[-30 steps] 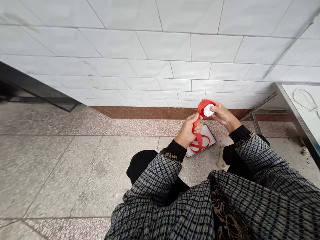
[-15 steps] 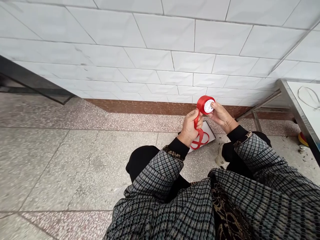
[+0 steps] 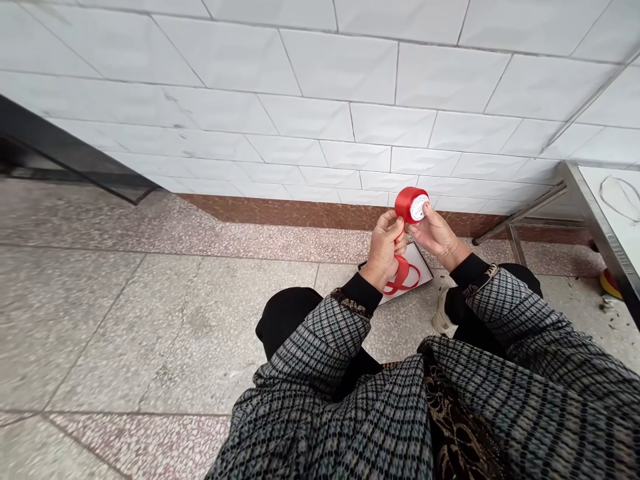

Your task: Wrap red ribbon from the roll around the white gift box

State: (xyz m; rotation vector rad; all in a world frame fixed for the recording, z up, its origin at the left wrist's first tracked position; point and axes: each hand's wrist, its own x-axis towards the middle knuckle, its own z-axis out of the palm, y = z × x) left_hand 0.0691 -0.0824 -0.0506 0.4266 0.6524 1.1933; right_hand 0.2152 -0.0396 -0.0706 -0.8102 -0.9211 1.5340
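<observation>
A roll of red ribbon [image 3: 406,203] with a white printed label on its side is held up in front of the wall. My right hand [image 3: 436,233] grips the roll from the right, its thumb on the label. Close against the roll, my left hand [image 3: 386,245] is closed on the ribbon's loose length. Below that hand the red ribbon tail [image 3: 401,273] hangs in loops over a shallow box [image 3: 423,263] with a pale inside, which lies on the floor. My left hand hides part of the ribbon and of the box.
A white tiled wall [image 3: 345,67] with a brown skirting [image 3: 280,212] rises ahead. At the right stands a metal-framed table [image 3: 595,213] with a thin wire loop [image 3: 620,199] on top. A dark panel [image 3: 75,153] juts in at the left. My knees and shoe [image 3: 443,313] flank the box.
My left hand has come up right against the roll, so less ribbon shows between them. The roll has turned slightly, showing more of its red band. The view has shifted a little.
</observation>
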